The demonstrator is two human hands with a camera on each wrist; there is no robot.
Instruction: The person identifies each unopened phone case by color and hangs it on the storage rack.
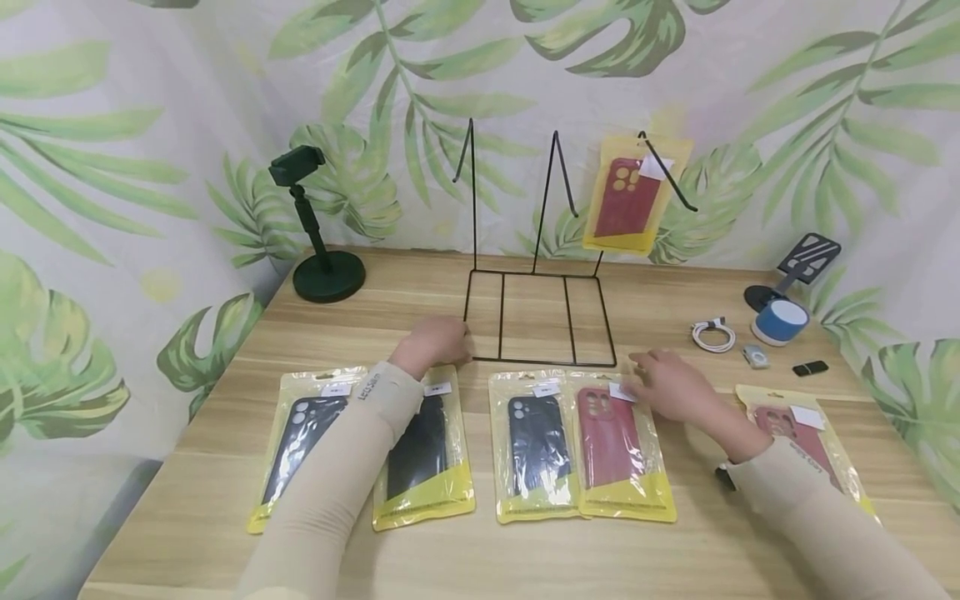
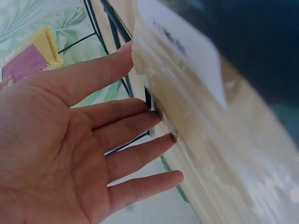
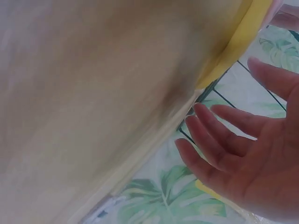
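My left hand (image 1: 433, 345) is at the top edge of a bagged black phone case (image 1: 417, 448), beside the front left corner of a black wire rack (image 1: 543, 364). In the left wrist view its fingers are spread and nearly straight, fingertips at the bag's edge. My right hand (image 1: 669, 387), fingers loosely bent and apart, is beside the top right corner of a bagged red phone case (image 1: 611, 442). A second bagged dark case (image 1: 538, 446) lies left of the red one. Another bagged dark case (image 1: 303, 442) is partly hidden by my left sleeve.
A bagged red case (image 1: 632, 196) hangs on the rack's right hook; the other two hooks hold nothing. Another bagged red case (image 1: 804, 442) lies partly under my right sleeve. A green stand (image 1: 328, 277) is back left. At right are a white cable (image 1: 713, 336) and blue cylinder (image 1: 780, 322).
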